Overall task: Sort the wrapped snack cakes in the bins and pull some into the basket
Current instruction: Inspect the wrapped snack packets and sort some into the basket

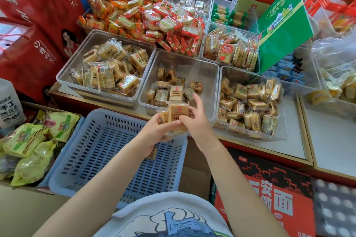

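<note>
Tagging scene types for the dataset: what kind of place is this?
Most likely a small grocery or snack shop. Clear bins of loose wrapped snack cakes sit on a display counter, a blue basket stands below, and stacked red cartons line the side.

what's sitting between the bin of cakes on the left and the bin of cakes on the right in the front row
In the head view, a third clear bin sits between the left bin and the right bin, holding fewer wrapped cakes.

Bright even light, soft shadows, slight overall blur, wide-angle bending at edges, far corners smeared
</note>
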A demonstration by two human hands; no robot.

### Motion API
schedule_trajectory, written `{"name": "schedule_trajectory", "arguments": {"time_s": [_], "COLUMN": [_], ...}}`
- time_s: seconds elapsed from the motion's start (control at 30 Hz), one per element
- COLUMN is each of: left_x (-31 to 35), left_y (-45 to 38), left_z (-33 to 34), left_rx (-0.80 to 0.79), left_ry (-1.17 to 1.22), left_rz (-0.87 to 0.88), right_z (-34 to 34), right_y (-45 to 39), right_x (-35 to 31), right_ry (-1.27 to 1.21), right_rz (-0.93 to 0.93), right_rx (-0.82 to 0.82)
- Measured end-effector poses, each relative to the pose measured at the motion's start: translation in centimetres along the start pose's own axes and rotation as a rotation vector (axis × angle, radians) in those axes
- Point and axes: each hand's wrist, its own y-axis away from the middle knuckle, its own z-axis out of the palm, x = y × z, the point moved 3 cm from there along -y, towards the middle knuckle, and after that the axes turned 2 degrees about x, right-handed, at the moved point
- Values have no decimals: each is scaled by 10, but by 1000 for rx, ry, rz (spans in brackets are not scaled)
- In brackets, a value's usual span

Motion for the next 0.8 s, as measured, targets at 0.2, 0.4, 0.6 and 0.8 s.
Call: {"name": "schedule_trajectory", "arguments": {"time_s": [0.2, 0.4, 0.6, 0.8], "left_x": [12, 36, 6, -6], "left_y": [-32, -80, -119, -124], "left_z": [14, 11, -16, -22], "left_rx": [24, 186, 217, 236], "left_ry": [-3, -772, -1317, -1379], "left_rz": [-5, 263, 177, 190], "right_z": [-2, -23, -41, -25], "right_y": [-24, -58, -122, -189], "right_x": [20, 22, 15, 29], "right_ry": [44, -10, 45, 482], "right_rz": [134, 197, 218, -14], "right_rx": [-17, 102, 237, 279]}}
